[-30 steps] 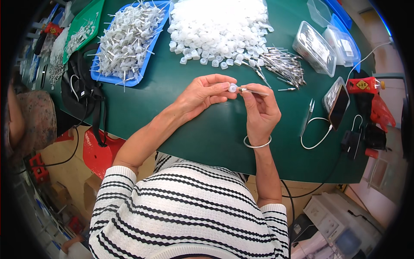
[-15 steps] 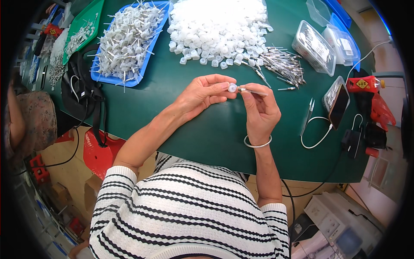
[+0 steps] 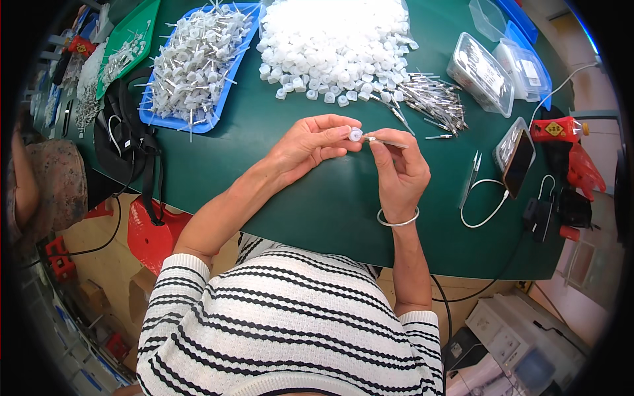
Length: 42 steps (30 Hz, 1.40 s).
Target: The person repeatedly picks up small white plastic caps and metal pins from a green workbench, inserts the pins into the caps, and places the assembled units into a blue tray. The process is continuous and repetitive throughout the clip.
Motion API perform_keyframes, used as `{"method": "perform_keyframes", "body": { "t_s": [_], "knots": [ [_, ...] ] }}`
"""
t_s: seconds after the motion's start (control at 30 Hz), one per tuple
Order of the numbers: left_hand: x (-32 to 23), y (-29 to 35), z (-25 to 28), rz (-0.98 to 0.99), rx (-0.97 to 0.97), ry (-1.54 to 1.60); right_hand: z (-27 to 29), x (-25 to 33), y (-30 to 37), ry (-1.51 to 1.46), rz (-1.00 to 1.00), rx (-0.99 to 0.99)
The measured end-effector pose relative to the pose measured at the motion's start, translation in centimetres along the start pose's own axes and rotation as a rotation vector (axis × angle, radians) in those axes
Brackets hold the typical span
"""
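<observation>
Between thumb and fingers, my left hand (image 3: 316,140) pinches a small translucent white plastic cap (image 3: 355,134), its round opening in view. My right hand (image 3: 400,165), a bangle at its wrist, grips a thin metal-and-clear rod (image 3: 383,141) whose metal tip points at the cap. The tip sits right beside the cap; whether it enters cannot be made out. Beyond my hands lies a large heap of such white caps (image 3: 333,49). To its right is a pile of thin metal-tipped rods (image 3: 432,102). A blue tray (image 3: 210,125) at the left holds many caps with rods in them.
A green tray (image 3: 150,26) and a black strapped bag (image 3: 122,142) lie further left. On the right are clear plastic boxes (image 3: 481,72), a phone (image 3: 519,162) on a box, tweezers (image 3: 471,177), a white cable (image 3: 470,221) and a red bottle (image 3: 555,129). Another person's arm (image 3: 25,178) shows far left.
My right hand and its bangle have shifted very slightly, and the rod is tilted a little differently near the cap. My left hand keeps its hold on the cap.
</observation>
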<state>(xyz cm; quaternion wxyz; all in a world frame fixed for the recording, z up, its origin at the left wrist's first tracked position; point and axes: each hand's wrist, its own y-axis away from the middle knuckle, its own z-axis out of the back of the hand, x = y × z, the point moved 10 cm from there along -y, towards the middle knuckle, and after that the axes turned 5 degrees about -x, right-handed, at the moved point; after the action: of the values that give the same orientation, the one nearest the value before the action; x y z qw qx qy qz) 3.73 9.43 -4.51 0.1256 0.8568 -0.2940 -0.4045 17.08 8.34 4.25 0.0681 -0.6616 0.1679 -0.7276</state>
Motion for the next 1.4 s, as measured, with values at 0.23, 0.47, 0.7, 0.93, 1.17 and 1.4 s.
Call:
{"method": "perform_keyframes", "body": {
  "t_s": [0.23,0.47,0.7,0.93,1.17,1.4],
  "knots": [
    [0.0,0.0,-0.1,-0.006,0.008,0.004,-0.1,0.4,-0.1,0.023,0.02,0.008],
    [0.0,0.0,0.0,-0.012,-0.003,-0.012,-0.1,0.5,-0.3,0.066,0.038,0.022],
    [-0.1,0.1,-0.1,-0.019,-0.015,-0.026,-0.2,1.0,-0.4,0.104,0.061,0.036],
    [0.0,0.1,-0.1,-0.008,-0.003,-0.023,-0.1,0.8,-0.4,0.095,0.049,0.033],
    [0.1,0.0,-0.1,0.0,-0.003,-0.036,-0.1,1.3,-0.4,0.141,0.097,0.033],
    [0.0,0.0,-0.2,-0.002,0.006,-0.033,-0.2,1.7,-0.3,0.194,0.159,0.028]
  ]
}}
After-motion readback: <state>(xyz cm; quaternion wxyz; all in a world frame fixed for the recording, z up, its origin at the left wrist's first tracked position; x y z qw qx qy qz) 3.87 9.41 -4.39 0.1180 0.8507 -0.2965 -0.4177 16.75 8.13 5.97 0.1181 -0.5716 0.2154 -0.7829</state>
